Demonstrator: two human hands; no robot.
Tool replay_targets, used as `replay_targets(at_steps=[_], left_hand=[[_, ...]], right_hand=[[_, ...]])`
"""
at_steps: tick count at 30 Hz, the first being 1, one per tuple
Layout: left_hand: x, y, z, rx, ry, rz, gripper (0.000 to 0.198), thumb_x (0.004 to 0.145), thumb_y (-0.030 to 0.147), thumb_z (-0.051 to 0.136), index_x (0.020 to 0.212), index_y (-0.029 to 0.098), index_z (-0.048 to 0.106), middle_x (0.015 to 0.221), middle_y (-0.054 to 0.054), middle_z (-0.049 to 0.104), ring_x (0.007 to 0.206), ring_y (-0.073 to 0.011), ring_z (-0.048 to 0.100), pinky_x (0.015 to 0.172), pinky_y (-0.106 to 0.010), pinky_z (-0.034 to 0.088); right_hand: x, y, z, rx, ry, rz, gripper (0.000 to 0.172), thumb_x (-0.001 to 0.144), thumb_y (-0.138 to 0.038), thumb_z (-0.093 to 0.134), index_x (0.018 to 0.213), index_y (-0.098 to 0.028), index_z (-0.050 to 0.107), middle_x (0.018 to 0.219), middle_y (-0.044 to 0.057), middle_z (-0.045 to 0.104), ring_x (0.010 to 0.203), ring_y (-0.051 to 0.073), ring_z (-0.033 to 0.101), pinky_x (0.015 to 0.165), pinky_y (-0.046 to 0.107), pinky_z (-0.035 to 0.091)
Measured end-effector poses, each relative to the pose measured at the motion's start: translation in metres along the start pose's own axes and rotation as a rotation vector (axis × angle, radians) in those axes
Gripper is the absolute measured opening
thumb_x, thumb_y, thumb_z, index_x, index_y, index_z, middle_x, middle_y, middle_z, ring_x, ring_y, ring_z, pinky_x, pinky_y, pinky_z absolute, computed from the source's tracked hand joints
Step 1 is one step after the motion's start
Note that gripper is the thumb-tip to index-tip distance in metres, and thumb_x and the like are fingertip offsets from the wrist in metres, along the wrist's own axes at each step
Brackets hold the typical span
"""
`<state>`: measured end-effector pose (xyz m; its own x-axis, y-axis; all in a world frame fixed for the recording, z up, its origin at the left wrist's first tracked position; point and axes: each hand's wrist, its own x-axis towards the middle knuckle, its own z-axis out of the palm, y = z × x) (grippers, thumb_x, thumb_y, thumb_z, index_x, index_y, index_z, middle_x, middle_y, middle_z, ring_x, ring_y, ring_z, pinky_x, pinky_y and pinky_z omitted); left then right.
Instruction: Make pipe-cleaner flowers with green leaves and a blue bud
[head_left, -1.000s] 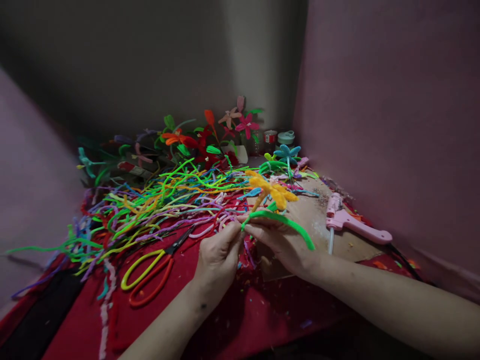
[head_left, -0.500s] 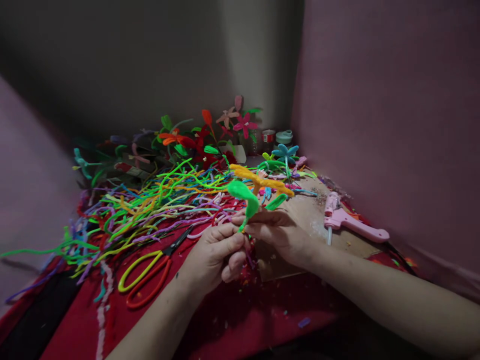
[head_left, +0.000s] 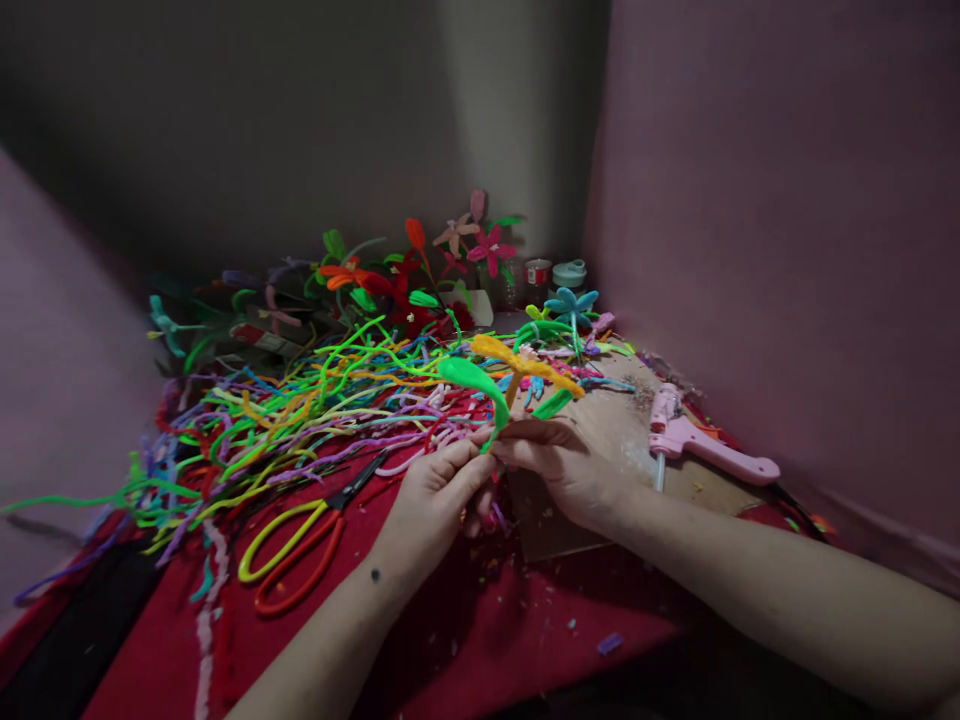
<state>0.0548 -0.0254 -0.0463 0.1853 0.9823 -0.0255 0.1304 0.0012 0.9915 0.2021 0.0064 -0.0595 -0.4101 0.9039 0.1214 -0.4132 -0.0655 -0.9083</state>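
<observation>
Both my hands meet over the front of the table, around the stem of a pipe-cleaner flower. Its orange-yellow petals (head_left: 551,372) spread above my fingers, with a pale centre. One green leaf (head_left: 472,376) curves up to the left, and another green leaf (head_left: 553,404) sticks out to the right behind my fingers. My left hand (head_left: 448,487) is closed, thumb and forefinger pinching the stem at the base of the left leaf. My right hand (head_left: 561,462) pinches the same spot from the other side. The lower stem is mostly hidden by my fingers.
Loose pipe cleaners (head_left: 300,420) heap on the left. Scissors (head_left: 315,545) with yellow and red handles lie before them. A pink glue gun (head_left: 697,447) rests on cardboard (head_left: 555,525) at right. Finished flowers (head_left: 420,260) and a lidded jar (head_left: 568,275) stand at the back.
The flower has turned slightly, and its left leaf has swung outward to the left. My left hand has rotated and moved up a little, its fingers now tucked further under. The right hand stays nearly still.
</observation>
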Motion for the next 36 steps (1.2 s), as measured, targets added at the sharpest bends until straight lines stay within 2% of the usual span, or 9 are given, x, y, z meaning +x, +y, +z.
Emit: replay_targets(at_steps=[3, 6, 9, 14, 19, 22, 25, 31, 36], left_hand=[[0.000, -0.006, -0.001, 0.351, 0.235, 0.290, 0.017, 0.082, 0.027, 0.053, 0.094, 0.018, 0.062, 0.059, 0.003, 0.054, 0.047, -0.0079, 0.045, 0.049, -0.019, 0.036], [0.000, -0.009, -0.005, 0.524, 0.330, 0.457, 0.012, 0.082, 0.022, 0.052, 0.086, 0.019, 0.062, 0.059, 0.003, 0.053, 0.050, -0.0081, 0.044, 0.053, -0.020, 0.037], [-0.001, -0.004, -0.008, 0.418, 0.329, 0.368, 0.015, 0.084, 0.023, 0.050, 0.072, 0.019, 0.058, 0.055, 0.004, 0.048, 0.048, -0.0074, 0.041, 0.050, -0.019, 0.035], [0.000, 0.007, -0.011, -0.039, 0.218, 0.148, 0.029, 0.083, 0.030, 0.054, 0.058, 0.017, 0.047, 0.048, 0.006, 0.044, 0.040, -0.0045, 0.037, 0.040, -0.017, 0.029], [0.002, 0.007, -0.012, -0.443, 0.018, -0.074, 0.023, 0.076, 0.035, 0.064, 0.070, 0.016, 0.052, 0.041, 0.009, 0.039, 0.031, -0.0013, 0.026, 0.036, -0.014, 0.024], [0.004, 0.002, -0.013, -0.553, -0.110, -0.159, 0.029, 0.074, 0.037, 0.066, 0.064, 0.016, 0.049, 0.038, 0.010, 0.038, 0.029, 0.0001, 0.020, 0.033, -0.013, 0.021], [0.005, -0.004, -0.014, -0.592, -0.157, -0.173, 0.028, 0.075, 0.037, 0.066, 0.066, 0.016, 0.049, 0.038, 0.010, 0.038, 0.028, 0.0002, 0.019, 0.032, -0.014, 0.020], [0.005, -0.005, -0.011, -0.504, -0.094, -0.155, 0.026, 0.076, 0.038, 0.065, 0.071, 0.016, 0.051, 0.038, 0.009, 0.039, 0.030, -0.0017, 0.025, 0.035, -0.014, 0.023], [0.003, -0.001, -0.006, -0.100, 0.181, 0.019, 0.018, 0.075, 0.031, 0.065, 0.088, 0.018, 0.062, 0.059, 0.003, 0.058, 0.049, -0.0086, 0.048, 0.049, -0.019, 0.039]], right_hand=[[0.002, 0.003, 0.006, -0.033, 0.099, -0.010, 0.016, 0.064, -0.032, 0.073, 0.072, -0.018, 0.072, 0.068, -0.001, 0.064, 0.070, 0.013, 0.056, 0.067, 0.025, 0.042], [0.005, 0.003, 0.015, -0.018, 0.117, -0.022, 0.017, 0.066, -0.034, 0.071, 0.074, -0.018, 0.072, 0.069, -0.001, 0.065, 0.070, 0.013, 0.057, 0.069, 0.026, 0.043], [0.011, -0.002, 0.021, -0.029, 0.049, -0.059, 0.018, 0.068, -0.035, 0.069, 0.075, -0.019, 0.073, 0.066, 0.000, 0.065, 0.069, 0.013, 0.057, 0.071, 0.027, 0.044], [0.022, -0.011, 0.021, -0.094, -0.182, -0.124, 0.024, 0.073, -0.039, 0.065, 0.085, -0.019, 0.073, 0.066, 0.000, 0.064, 0.066, 0.013, 0.056, 0.070, 0.030, 0.046], [0.018, -0.016, 0.016, -0.160, -0.156, -0.152, 0.022, 0.076, -0.039, 0.064, 0.085, -0.021, 0.074, 0.080, 0.001, 0.066, 0.080, 0.014, 0.057, 0.083, 0.031, 0.042], [0.015, -0.014, 0.014, -0.123, -0.211, -0.139, 0.024, 0.076, -0.039, 0.064, 0.088, -0.022, 0.074, 0.079, 0.001, 0.066, 0.080, 0.015, 0.056, 0.085, 0.032, 0.040], [0.015, -0.009, 0.011, -0.090, -0.201, -0.149, 0.021, 0.073, -0.036, 0.067, 0.084, -0.021, 0.074, 0.074, 0.000, 0.064, 0.075, 0.014, 0.054, 0.081, 0.030, 0.041], [0.016, -0.002, 0.010, -0.020, -0.143, -0.110, 0.016, 0.068, -0.033, 0.070, 0.076, -0.019, 0.071, 0.074, -0.001, 0.060, 0.074, 0.012, 0.052, 0.077, 0.027, 0.041], [0.017, 0.002, 0.010, 0.041, -0.057, -0.087, 0.018, 0.065, -0.033, 0.073, 0.062, -0.018, 0.064, 0.062, -0.004, 0.052, 0.061, 0.010, 0.049, 0.065, 0.025, 0.042]])
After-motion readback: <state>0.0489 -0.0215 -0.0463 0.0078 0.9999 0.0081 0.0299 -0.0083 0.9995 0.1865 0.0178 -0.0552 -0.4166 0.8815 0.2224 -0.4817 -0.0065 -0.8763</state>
